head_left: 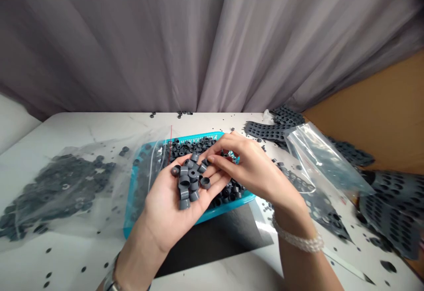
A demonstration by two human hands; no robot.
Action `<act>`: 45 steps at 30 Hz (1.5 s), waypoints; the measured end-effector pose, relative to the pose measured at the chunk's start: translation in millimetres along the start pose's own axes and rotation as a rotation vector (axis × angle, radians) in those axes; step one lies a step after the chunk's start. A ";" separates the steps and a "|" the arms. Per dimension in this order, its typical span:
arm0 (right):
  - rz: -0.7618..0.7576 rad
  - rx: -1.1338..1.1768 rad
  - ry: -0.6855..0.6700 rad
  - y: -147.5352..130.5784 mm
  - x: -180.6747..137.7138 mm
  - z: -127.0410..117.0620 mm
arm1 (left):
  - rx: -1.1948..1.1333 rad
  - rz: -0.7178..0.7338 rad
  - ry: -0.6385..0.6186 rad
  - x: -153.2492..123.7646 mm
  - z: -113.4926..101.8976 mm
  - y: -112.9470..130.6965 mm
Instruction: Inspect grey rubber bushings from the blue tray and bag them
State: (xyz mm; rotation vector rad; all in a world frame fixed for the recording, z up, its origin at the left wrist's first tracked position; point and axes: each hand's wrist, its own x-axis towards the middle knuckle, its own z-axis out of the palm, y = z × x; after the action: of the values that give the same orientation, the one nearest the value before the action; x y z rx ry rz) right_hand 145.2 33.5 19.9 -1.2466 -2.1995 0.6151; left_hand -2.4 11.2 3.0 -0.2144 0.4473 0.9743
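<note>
My left hand (165,211) lies palm up, cupping a pile of small dark grey plastic caps (193,174), hollow and ring-like at the ends. Over its fingertips my right hand (243,158) bends in, thumb and fingers pinched on one small grey cap (206,162), partly hidden by the fingers. Both hands are above a turquoise basket (208,214) that holds many more such caps (185,148). A clear zip bag (122,163) of the same caps lies with its mouth over the basket's left side.
Perforated dark grey sheets (391,211) are heaped at the right, beside an unfilled-looking clear bag (327,158). A black flat sheet (212,249) lies in front of the basket. A pale thin blade-like tool (347,265) rests at front right. Small dark discs (84,269) are scattered about the white table (69,127).
</note>
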 end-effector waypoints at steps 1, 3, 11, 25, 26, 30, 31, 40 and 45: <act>0.025 0.039 0.010 -0.7 0.1 0.0 | 0.015 0.004 0.007 0.8 -0.8 0.7; 0.072 0.125 -0.001 -1.8 -0.3 -0.5 | 0.040 0.032 0.034 2.7 -2.9 2.5; 0.182 0.165 -0.063 -0.7 -1.3 0.1 | 0.055 0.121 0.004 3.7 -5.3 4.0; -0.037 0.114 0.032 -6.8 -9.9 -8.3 | 0.048 0.145 0.044 0.9 -4.5 2.9; -0.061 0.098 0.016 -7.7 -10.1 -8.0 | 0.054 0.145 0.032 1.3 -5.8 3.2; -0.110 0.041 -0.007 -9.7 -10.6 -7.5 | 0.080 0.129 -0.030 1.2 -9.3 5.4; -0.116 0.037 -0.010 -10.5 -11.0 -7.0 | 0.078 0.123 -0.035 0.9 -10.1 5.9; -0.152 -0.046 -0.109 -15.3 -10.9 7.3 | 0.070 0.194 -0.055 4.6 -13.3 5.2; -0.146 -0.001 -0.052 -9.1 -8.2 5.7 | 0.040 0.166 -0.123 4.0 -12.0 4.0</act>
State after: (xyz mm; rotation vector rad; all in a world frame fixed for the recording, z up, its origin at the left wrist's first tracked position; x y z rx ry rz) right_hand 139.3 21.4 19.4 -1.0701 -2.3091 0.5940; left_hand -7.0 11.9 -9.4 -0.0813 0.3758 1.1332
